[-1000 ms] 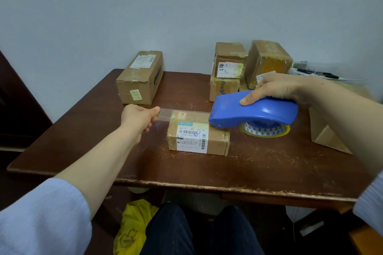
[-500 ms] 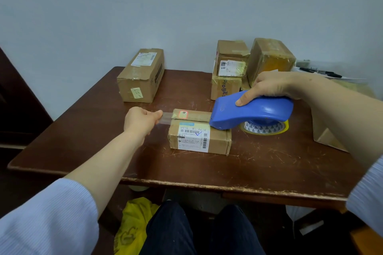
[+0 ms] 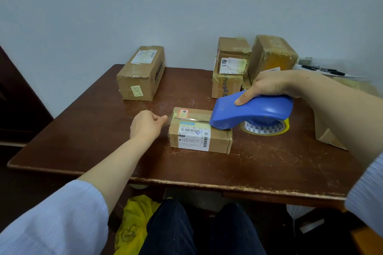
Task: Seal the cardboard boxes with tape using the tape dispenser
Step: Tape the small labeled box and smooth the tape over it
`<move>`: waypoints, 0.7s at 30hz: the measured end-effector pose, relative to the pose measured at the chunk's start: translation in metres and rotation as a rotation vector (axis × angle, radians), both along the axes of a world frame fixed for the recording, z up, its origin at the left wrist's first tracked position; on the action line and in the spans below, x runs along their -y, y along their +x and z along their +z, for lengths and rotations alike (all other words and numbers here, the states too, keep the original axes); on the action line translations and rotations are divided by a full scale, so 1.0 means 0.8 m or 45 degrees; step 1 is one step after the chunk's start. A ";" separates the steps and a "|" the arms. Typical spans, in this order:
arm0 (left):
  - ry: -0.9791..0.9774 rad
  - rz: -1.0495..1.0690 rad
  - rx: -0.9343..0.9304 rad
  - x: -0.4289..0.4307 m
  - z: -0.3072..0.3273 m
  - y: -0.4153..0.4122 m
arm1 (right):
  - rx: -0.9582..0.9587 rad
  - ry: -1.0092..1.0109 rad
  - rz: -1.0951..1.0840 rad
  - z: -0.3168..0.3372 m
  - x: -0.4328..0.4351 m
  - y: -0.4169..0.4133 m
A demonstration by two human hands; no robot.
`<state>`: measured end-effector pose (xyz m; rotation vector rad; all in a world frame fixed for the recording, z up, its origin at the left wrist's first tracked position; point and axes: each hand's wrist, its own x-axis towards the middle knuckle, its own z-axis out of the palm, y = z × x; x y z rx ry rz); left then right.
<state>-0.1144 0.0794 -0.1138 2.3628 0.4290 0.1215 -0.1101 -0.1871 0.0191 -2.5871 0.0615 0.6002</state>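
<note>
A small flat cardboard box [image 3: 218, 139] with a white barcode label lies in the middle of the brown table [image 3: 145, 157]. My right hand [image 3: 273, 86] grips the blue tape dispenser [image 3: 252, 111], whose nose rests on the box's top right part. A strip of clear tape [image 3: 186, 118] runs from the dispenser leftward over the box top. My left hand [image 3: 148, 125] pinches the tape's free end just left of the box's left edge. The tape roll [image 3: 265, 129] shows under the dispenser.
A long box [image 3: 141, 74] stands at the back left. Two stacked boxes [image 3: 230, 68] and a tilted box [image 3: 271, 56] stand at the back right. A brown paper bag [image 3: 329, 134] sits on the right. Pens [image 3: 323, 69] lie far right. A yellow bag [image 3: 134, 225] lies below the table.
Both hands have dropped toward the box. The tape strip, earlier held above the box, now lies along its top, and my left hand has moved right, close to the box's left edge.
</note>
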 end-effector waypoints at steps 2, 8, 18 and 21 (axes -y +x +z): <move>0.061 -0.042 -0.019 0.004 -0.002 0.000 | -0.011 0.000 0.000 -0.001 0.000 0.001; 0.124 -0.154 -0.084 0.010 -0.009 0.003 | -0.021 -0.019 0.007 -0.001 -0.002 0.006; 0.448 -0.173 -0.157 -0.003 -0.002 0.006 | -0.031 -0.023 0.015 -0.001 -0.003 0.010; 0.305 -0.315 0.289 -0.002 0.017 0.005 | -0.042 -0.018 0.016 -0.003 0.001 0.011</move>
